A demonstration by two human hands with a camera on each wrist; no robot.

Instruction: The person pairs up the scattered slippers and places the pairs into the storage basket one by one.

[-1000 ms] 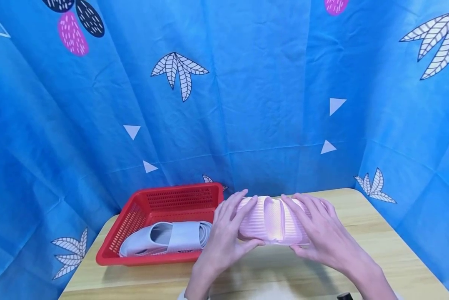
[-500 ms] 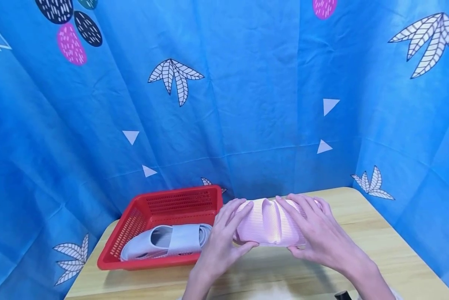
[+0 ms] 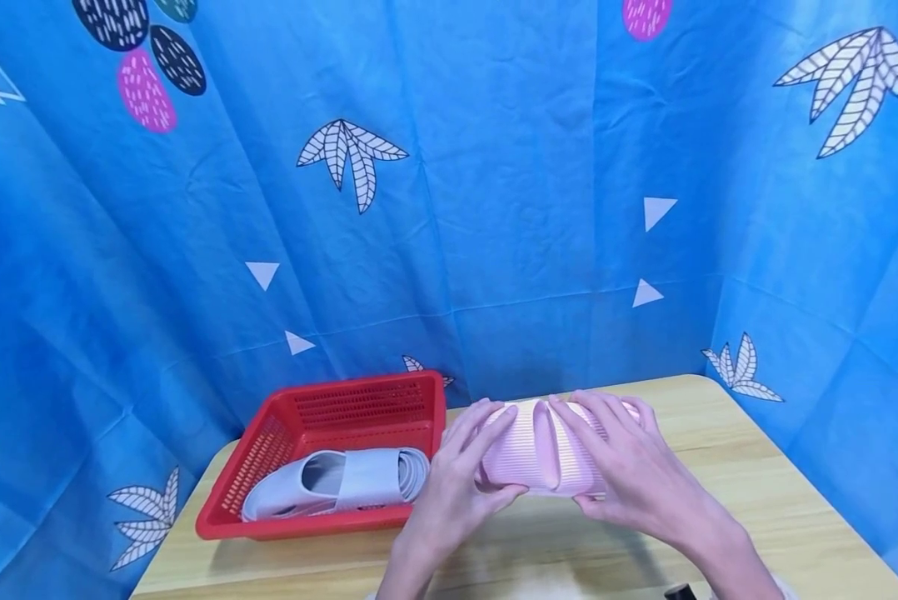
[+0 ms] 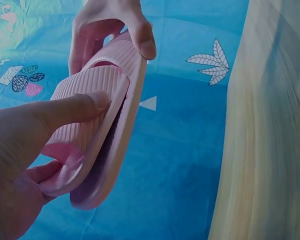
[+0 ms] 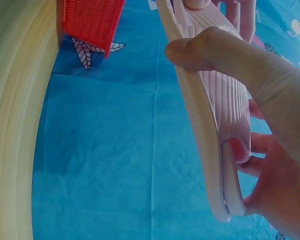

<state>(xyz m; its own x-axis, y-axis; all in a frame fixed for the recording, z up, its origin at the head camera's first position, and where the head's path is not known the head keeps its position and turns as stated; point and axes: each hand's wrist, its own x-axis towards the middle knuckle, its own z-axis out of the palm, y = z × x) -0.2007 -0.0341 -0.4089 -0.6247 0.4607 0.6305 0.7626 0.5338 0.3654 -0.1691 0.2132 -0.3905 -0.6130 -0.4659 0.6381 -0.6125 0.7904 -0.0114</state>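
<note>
My hands hold a pair of pink slippers (image 3: 512, 454) up above the table in the head view, one slipper fitted into the other, their ribbed straps side by side. The left hand (image 3: 456, 483) grips the left end, thumb on the near side and fingers over the top. At the other end is the right hand (image 3: 636, 467), gripping in the same way. In the left wrist view, the two pink soles (image 4: 107, 175) lie close together with a narrow dark gap between them. The right wrist view shows the right thumb pressing the edge of the slippers (image 5: 230, 95).
A red plastic basket (image 3: 321, 529) stands to the left on the wooden table (image 3: 741, 450). Inside lie pale grey slippers (image 3: 370, 475), also fitted together. Blue patterned curtains (image 3: 509, 208) surround the table. A small black object (image 3: 680, 592) shows at the bottom edge.
The slippers have been pushed further together, and the gap between the two straps has narrowed. Both hands keep their grip. The head view has tilted slightly.
</note>
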